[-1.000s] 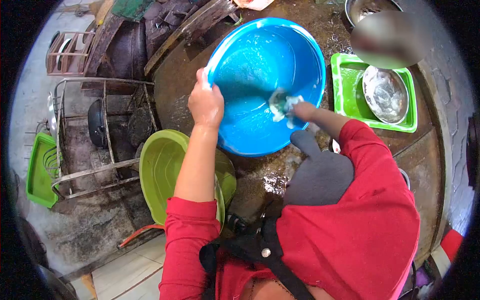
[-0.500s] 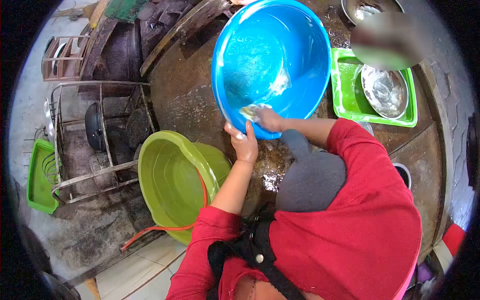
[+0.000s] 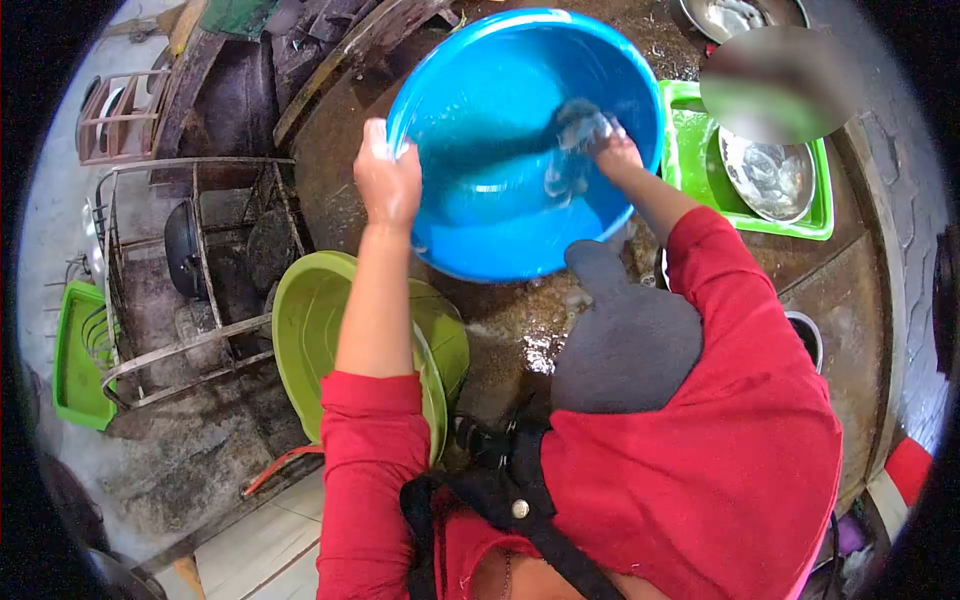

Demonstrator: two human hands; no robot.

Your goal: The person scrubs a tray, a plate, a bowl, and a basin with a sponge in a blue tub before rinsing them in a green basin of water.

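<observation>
A large blue basin [image 3: 470,110] is tilted so its sudsy inside faces me. My left hand [image 3: 390,185] is closed around its left rim, thumb and fingers wet with foam. Inside the basin, my right hand [image 3: 618,152] presses a soapy sponge [image 3: 578,128] against the right part of the inner surface; motion blurs the sponge. Below my left forearm stands a yellow-green tub [image 3: 312,325]. A red-orange hose [image 3: 285,465] emerges beside the tub, partly hidden by my sleeve.
Right of the basin, a bright green tray [image 3: 823,195] holds a sudsy metal bowl [image 3: 768,178]. Another metal bowl [image 3: 740,18] sits at the top. On the left are a metal rack [image 3: 200,345], a dark pan [image 3: 183,250] and a green tray [image 3: 80,350].
My left hand has moved up and left along the basin's rim. My right hand has swept the sponge from the lower left toward the right side. The basin has turned and shifted slightly left.
</observation>
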